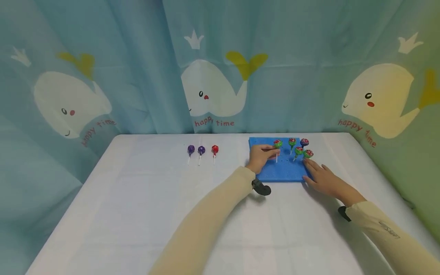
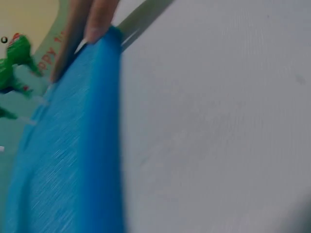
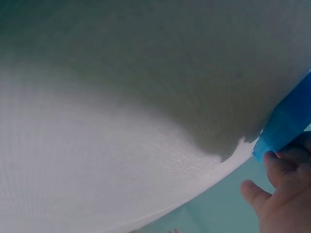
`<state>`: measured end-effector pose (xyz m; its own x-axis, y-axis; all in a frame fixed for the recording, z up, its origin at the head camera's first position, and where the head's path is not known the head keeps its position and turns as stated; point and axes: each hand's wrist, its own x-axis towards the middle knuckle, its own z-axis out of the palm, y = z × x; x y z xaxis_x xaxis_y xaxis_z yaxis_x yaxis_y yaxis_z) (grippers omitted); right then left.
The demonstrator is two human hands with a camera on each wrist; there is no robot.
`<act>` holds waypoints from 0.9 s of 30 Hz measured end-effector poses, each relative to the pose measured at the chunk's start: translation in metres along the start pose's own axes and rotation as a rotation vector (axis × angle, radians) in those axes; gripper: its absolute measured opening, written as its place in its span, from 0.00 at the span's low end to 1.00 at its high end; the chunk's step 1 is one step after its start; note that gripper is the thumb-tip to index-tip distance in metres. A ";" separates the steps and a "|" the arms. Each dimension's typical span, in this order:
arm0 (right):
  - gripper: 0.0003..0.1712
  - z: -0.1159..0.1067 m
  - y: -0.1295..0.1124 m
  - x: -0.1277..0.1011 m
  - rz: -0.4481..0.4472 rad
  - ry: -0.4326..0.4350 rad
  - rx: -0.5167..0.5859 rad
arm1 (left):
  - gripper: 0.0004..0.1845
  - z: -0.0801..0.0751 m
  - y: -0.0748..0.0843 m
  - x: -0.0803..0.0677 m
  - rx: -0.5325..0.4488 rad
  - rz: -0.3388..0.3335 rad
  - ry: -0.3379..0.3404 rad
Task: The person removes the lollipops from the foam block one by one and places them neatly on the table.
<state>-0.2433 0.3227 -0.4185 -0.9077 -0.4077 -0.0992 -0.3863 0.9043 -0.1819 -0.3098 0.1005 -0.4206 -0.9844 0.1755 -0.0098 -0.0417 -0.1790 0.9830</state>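
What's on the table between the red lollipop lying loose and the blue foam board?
Nothing: in the head view, only bare white tablecloth separates the red lollipop from the blue foam board.

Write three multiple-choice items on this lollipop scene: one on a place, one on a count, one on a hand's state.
1. Where do the loose lollipops lie?
A. left of the blue foam board
B. on the board
C. right of the board

2. How many loose lollipops lie on the table?
A. one
B. three
C. five

3. What does the left hand do?
A. lies flat on the table
B. pinches the stick of a green-wrapped lollipop
C. grips the curtain

Key: 1 A, they lie on the white cloth left of the board; 2 B, two purple and one red; 3 B, its fingers meet at the stick over the board.
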 end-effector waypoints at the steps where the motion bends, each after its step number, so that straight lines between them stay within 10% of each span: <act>1: 0.37 0.000 0.000 -0.001 0.000 0.003 -0.003 | 0.11 -0.004 0.003 0.000 0.016 0.002 -0.006; 27: 0.38 -0.001 -0.002 -0.002 -0.002 0.003 -0.001 | 0.13 -0.152 0.065 -0.028 0.300 0.032 0.132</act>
<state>-0.2409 0.3217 -0.4169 -0.9074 -0.4091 -0.0958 -0.3882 0.9035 -0.1815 -0.3110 -0.0635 -0.3840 -0.9989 0.0438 0.0174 0.0223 0.1143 0.9932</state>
